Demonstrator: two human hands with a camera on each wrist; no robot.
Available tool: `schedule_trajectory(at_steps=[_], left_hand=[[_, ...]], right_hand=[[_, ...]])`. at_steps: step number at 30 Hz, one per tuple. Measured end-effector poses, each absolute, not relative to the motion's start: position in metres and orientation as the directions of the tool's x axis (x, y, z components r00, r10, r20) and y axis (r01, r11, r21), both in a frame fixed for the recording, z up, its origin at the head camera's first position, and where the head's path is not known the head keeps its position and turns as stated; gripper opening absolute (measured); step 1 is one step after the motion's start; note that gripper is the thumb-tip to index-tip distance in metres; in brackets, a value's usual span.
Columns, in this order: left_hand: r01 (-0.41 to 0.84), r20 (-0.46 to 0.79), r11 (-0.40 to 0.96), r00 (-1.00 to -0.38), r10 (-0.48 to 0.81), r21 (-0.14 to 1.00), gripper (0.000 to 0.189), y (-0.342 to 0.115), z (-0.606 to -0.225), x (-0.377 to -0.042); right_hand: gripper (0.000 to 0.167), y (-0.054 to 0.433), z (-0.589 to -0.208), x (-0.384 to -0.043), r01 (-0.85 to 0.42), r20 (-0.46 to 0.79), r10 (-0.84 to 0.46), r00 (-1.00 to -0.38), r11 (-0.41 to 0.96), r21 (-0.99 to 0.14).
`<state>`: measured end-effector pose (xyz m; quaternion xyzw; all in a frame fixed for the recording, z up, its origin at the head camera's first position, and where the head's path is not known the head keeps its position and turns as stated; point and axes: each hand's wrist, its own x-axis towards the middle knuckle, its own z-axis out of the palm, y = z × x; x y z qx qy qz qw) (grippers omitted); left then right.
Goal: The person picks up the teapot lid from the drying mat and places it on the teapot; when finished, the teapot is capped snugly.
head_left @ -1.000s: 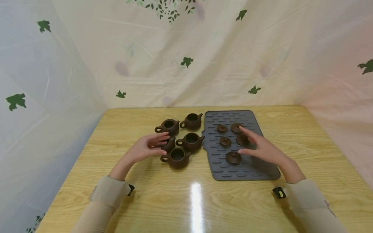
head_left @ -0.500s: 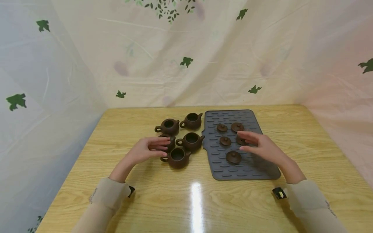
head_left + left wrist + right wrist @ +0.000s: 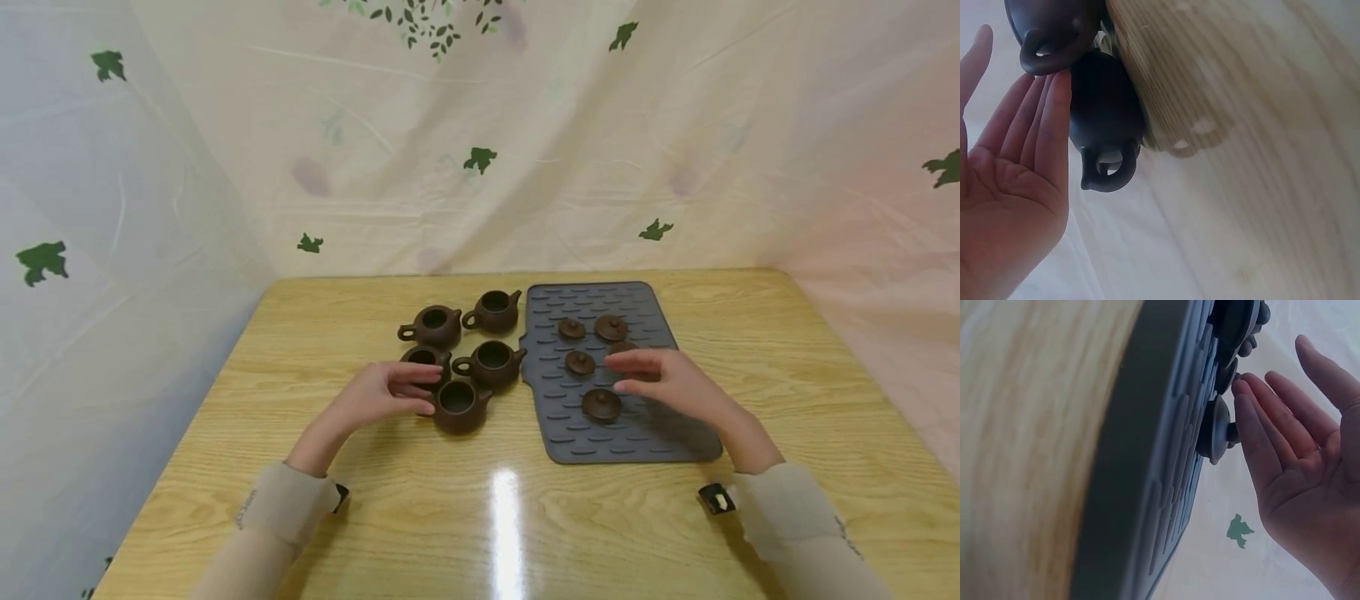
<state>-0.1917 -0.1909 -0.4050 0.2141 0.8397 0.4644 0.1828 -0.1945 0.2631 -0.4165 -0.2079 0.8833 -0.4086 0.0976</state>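
Several dark brown teapots without lids stand in a cluster left of centre. My left hand [image 3: 378, 395] hovers with relaxed fingers beside the front teapot [image 3: 460, 408] and overlaps the left teapot [image 3: 424, 358]. In the left wrist view its extended fingers [image 3: 1050, 122] lie right by a teapot's handle [image 3: 1054, 62], another teapot [image 3: 1107, 100] just beyond. My right hand [image 3: 675, 383] is over the grey mat, fingers loosely bent, holding nothing. It partly hides one lid [image 3: 621, 349]; the front lid [image 3: 602, 406] lies left of its thumb. A knobbed lid [image 3: 1215, 431] appears near its fingertips.
The grey ridged mat [image 3: 630, 446] lies right of the teapots on a wooden table [image 3: 420, 517]. More lids, such as a small lid [image 3: 580, 363] and a far lid [image 3: 611, 327], rest on it. A patterned cloth [image 3: 570, 208] hangs behind the table.
My left hand has shifted slightly right and nearer the front, uncovering more of the left teapot. My right hand's fingers have come down and closer to the thumb. Teapots and lids stay put.
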Motion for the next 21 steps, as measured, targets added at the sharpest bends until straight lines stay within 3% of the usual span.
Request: schedule_trajectory(at_steps=[13, 21], left_hand=[[0.259, -0.081, 0.522, -0.838, 0.540, 0.813, 0.056, -0.185, -0.408, -0.190], [0.260, -0.083, 0.589, -0.868, 0.490, 0.765, 0.050, -0.180, -0.408, -0.188]], right_hand=[[0.040, 0.262, -0.421, -0.195, -0.268, -0.040, -0.456, -0.889, 0.590, -0.762], [0.039, 0.260, -0.426, -0.196, -0.272, -0.044, -0.493, -0.869, 0.549, -0.790]])
